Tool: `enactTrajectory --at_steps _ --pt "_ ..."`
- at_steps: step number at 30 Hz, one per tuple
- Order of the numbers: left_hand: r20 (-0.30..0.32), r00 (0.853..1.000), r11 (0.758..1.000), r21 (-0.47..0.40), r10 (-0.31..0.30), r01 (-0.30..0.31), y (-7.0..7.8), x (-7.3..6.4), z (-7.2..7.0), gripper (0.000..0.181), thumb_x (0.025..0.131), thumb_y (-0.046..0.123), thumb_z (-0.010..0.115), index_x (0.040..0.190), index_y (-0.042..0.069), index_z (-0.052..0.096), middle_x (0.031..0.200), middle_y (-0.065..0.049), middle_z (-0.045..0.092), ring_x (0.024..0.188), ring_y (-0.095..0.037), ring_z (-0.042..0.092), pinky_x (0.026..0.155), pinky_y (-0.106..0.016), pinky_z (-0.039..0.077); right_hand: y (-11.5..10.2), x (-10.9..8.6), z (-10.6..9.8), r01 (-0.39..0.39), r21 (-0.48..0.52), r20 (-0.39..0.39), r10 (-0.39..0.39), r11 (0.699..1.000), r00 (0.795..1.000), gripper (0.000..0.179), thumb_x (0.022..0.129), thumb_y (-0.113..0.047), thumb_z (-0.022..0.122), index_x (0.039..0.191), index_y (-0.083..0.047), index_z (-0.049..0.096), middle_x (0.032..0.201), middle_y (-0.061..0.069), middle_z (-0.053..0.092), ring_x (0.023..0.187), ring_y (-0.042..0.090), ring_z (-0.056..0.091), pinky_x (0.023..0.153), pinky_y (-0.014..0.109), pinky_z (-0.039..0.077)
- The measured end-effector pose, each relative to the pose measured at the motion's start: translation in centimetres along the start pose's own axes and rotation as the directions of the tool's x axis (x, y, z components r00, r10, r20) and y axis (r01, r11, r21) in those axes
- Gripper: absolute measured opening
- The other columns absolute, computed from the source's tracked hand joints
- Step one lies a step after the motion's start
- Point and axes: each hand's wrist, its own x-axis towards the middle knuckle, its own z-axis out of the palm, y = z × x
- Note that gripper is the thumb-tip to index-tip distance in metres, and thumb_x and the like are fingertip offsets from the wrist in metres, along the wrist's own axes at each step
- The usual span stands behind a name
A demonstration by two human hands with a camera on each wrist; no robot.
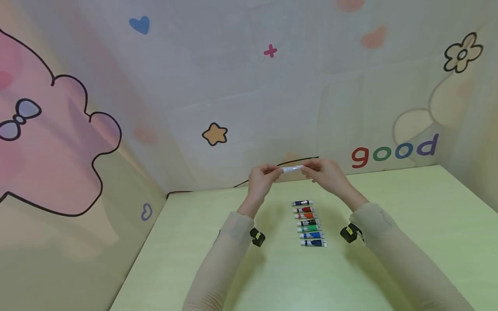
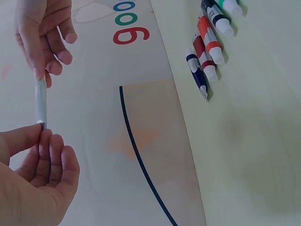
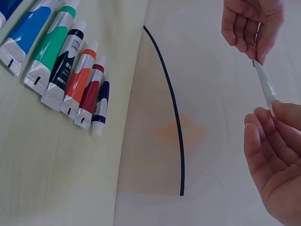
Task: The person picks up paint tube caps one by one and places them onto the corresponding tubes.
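A slim white paint tube [image 1: 292,169] is held up in the air over the back edge of the table. Its left end is pinched between the thumb and fingers of my left hand [image 1: 261,181]. The thumb and fingers of my right hand [image 1: 326,175] pinch the other end. In the right wrist view the white tube [image 3: 265,82] looks plain on the side that shows. Below the hands lies a column of paint tubes: dark blue [image 1: 313,243], blue [image 1: 312,235], green [image 1: 309,229], black [image 1: 308,223], orange [image 1: 305,216], red [image 1: 304,210] and, farthest back, dark violet [image 3: 101,102].
The pale green table [image 1: 186,242] meets a patterned cloth backdrop [image 1: 249,108] at its back edge. Another cloth wall [image 1: 128,242] stands along the left side. Black wrist cameras [image 1: 257,237] are strapped at both sleeves.
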Motion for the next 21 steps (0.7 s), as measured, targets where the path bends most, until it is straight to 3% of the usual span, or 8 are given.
enactTrajectory --at_steps 7,12,19,21 --pt "-0.01 1.0 1.0 -0.025 0.01 -0.01 -0.3 0.5 0.2 0.016 0.092 0.013 0.075 0.099 -0.001 0.075 0.087 -0.007 0.072 0.08 -0.019 0.064 0.072 -0.028 0.053 0.2 0.7 0.3 -0.053 0.083 0.0 0.053 0.995 0.999 0.035 0.103 -0.026 0.06 0.123 0.002 0.064 0.112 0.023 0.068 0.099 0.035 0.066 0.085 0.043 0.057" --pt "0.009 1.0 1.0 0.004 -0.023 0.023 -0.7 1.0 0.4 0.013 0.092 0.012 0.074 0.098 0.0 0.075 0.087 -0.006 0.072 0.078 -0.016 0.063 0.069 -0.024 0.052 0.4 1.2 0.4 -0.117 0.151 0.015 0.116 0.982 0.993 0.035 0.103 -0.024 0.06 0.124 0.003 0.064 0.115 0.025 0.067 0.101 0.035 0.066 0.091 0.048 0.055" --pt "0.022 0.999 1.0 0.009 -0.023 0.023 -1.2 1.6 0.5 0.015 0.093 0.013 0.073 0.099 0.0 0.074 0.089 -0.008 0.071 0.09 -0.031 0.066 0.088 -0.05 0.054 0.6 1.5 0.4 -0.115 0.194 0.023 0.112 0.974 0.993 0.035 0.104 -0.023 0.059 0.124 0.006 0.064 0.116 0.026 0.067 0.103 0.037 0.066 0.095 0.049 0.053" --pt "0.026 0.999 1.0 0.013 -0.025 0.025 -1.3 1.7 0.4 0.015 0.094 0.014 0.073 0.1 0.0 0.074 0.089 -0.007 0.071 0.094 -0.035 0.066 0.085 -0.045 0.055 0.6 1.5 0.4 -0.119 0.209 0.03 0.115 0.971 0.993 0.036 0.104 -0.023 0.059 0.125 0.006 0.064 0.117 0.026 0.067 0.102 0.034 0.067 0.095 0.049 0.052"
